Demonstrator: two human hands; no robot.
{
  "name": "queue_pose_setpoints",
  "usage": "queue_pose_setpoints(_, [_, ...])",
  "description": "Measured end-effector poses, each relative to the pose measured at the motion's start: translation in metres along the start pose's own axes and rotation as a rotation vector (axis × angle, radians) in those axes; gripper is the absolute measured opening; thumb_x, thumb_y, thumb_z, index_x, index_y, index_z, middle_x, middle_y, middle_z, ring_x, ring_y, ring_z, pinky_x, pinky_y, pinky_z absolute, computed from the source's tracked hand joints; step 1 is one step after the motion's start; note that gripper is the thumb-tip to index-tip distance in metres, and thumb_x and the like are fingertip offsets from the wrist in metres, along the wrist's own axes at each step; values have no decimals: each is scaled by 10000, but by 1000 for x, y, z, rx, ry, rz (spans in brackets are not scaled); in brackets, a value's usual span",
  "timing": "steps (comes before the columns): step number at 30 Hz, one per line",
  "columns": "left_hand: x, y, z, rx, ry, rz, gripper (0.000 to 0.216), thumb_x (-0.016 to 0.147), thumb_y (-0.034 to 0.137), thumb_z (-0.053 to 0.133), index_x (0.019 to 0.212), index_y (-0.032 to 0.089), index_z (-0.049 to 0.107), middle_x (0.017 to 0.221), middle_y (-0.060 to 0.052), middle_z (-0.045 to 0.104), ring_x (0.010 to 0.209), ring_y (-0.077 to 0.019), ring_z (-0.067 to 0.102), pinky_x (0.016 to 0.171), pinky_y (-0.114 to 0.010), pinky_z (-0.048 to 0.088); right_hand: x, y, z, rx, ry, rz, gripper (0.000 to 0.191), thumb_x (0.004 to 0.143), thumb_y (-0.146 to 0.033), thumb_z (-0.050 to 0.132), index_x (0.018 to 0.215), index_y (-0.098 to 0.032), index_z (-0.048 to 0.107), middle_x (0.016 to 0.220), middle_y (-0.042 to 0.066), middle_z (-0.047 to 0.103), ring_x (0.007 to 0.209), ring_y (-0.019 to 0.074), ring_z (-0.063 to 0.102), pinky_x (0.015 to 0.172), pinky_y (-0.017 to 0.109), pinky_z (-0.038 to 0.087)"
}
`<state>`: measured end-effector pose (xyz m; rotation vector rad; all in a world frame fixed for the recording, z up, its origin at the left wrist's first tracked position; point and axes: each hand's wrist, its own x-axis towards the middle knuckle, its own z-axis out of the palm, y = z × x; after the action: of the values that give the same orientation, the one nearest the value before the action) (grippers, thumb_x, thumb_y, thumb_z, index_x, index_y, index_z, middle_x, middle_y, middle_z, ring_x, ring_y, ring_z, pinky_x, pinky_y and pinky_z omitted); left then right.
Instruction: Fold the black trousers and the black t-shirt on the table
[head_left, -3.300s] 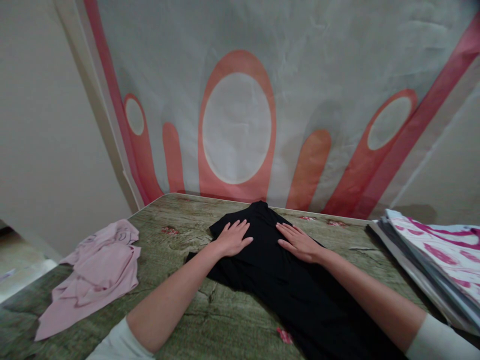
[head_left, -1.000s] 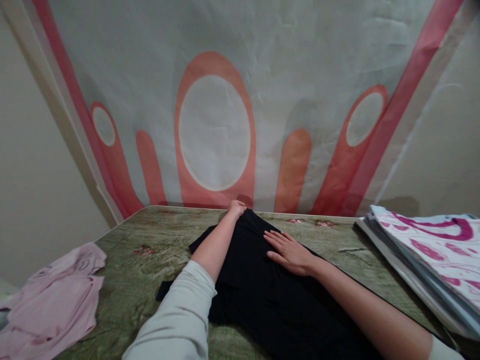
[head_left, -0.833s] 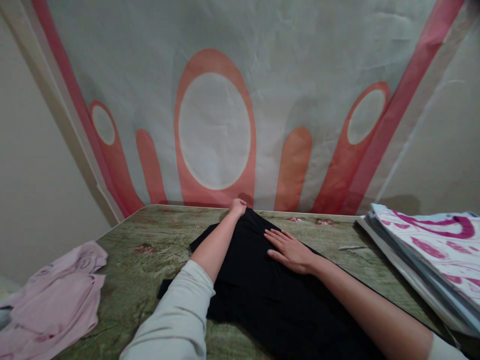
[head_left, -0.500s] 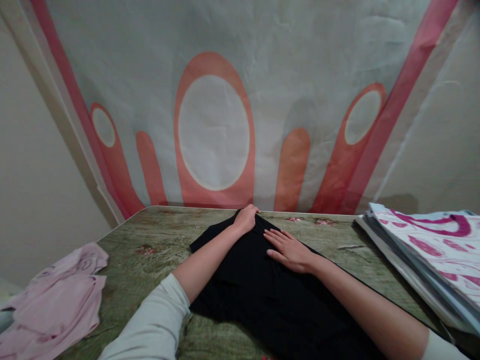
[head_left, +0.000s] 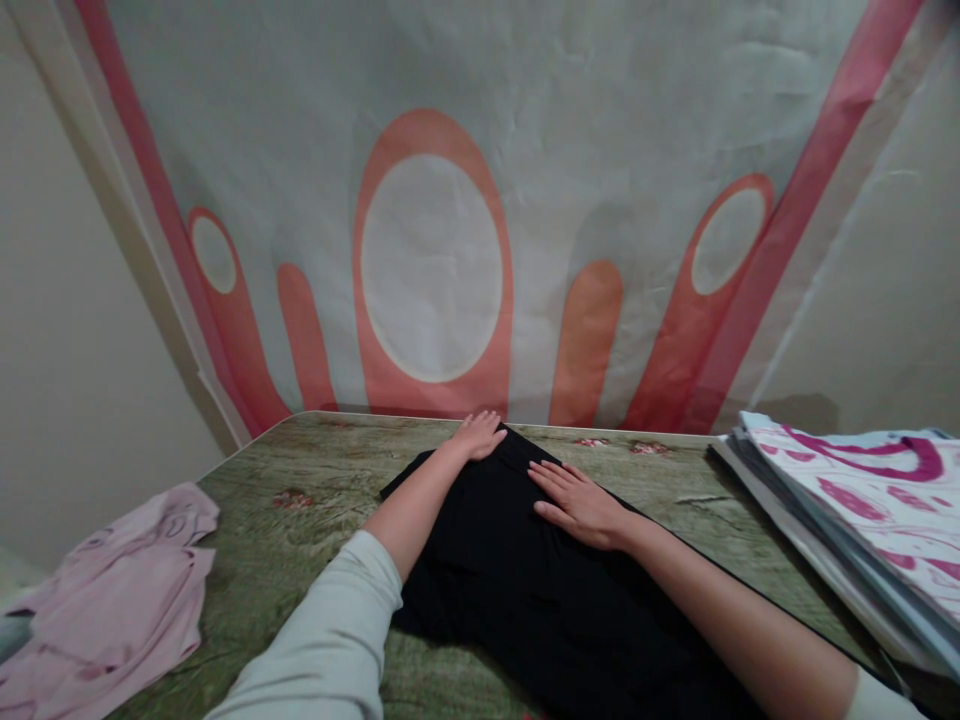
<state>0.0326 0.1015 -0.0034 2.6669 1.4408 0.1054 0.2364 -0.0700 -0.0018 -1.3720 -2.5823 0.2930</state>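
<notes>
A large pale wall hanging with orange-red ovals and stripes fills the upper two thirds of the frame. Below it, across the lower third, runs a table covered in an olive-green, wood-grain patterned surface with small red marks.

At the lower centre of the frame a black garment lies spread flat on the table, running from the far edge of the table near the middle down toward the bottom right. At the right edge of the frame sits a stack of folded fabrics, the top one white with magenta swirls, with grey layers beneath it; it lies well apart from the black garment. At the lower left a crumpled pink garment rests on the table, also well apart from the black one.

Both forearms reach in from the bottom of the frame, each with a pale sleeve pushed up. The right hand lies palm down on the upper middle of the black garment, fingers straight and slightly spread, gripping nothing. The left hand rests flat at the far top end of the black garment, near the table's back edge, fingers extended and together, pressing on the cloth rather than holding it.
</notes>
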Motion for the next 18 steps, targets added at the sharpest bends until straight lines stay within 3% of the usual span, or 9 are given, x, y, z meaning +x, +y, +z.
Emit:
queue_pose_setpoints(4, [-9,-11,-6,20,113,-82,496,926,344,236,1374,135,277,1456,-114,197,1347,-220,132,1065,-428,114,0,0,0,-6,1,0,656,877,-598,178,1408,-215,218,1465,34,214,1345,196,150,1095,412,102])
queue_pose_setpoints(7, [-23,-12,-10,27,162,-30,457,930,283,222,1373,192,284,1463,-53,203,1350,-158,115,1077,-356,109,1,3,2,0,12,-6,650,876,-596,191,1407,-222,220,1463,31,219,1342,203,161,1095,417,102])
queue_pose_setpoints(11, [-38,-10,-10,19,43,161,440,928,351,253,1349,246,334,1438,-24,277,1332,-154,191,1072,-340,121,1,5,5,11,28,-8,643,874,-595,202,1407,-235,221,1463,23,216,1340,213,168,1095,421,106])
queue_pose_setpoints(14, [-46,-11,-11,28,-16,65,491,911,443,276,1349,230,338,1436,-58,278,1332,-223,188,1062,-419,115,0,5,5,9,21,-2,649,873,-600,197,1408,-234,217,1465,22,213,1342,214,160,1095,424,104])
queue_pose_setpoints(18, [-67,-17,-20,28,56,38,518,892,423,349,1358,199,319,1423,-86,301,1327,-235,196,1060,-396,140,-1,3,4,-2,4,2,647,878,-595,180,1408,-227,215,1467,25,206,1344,204,153,1094,423,106])
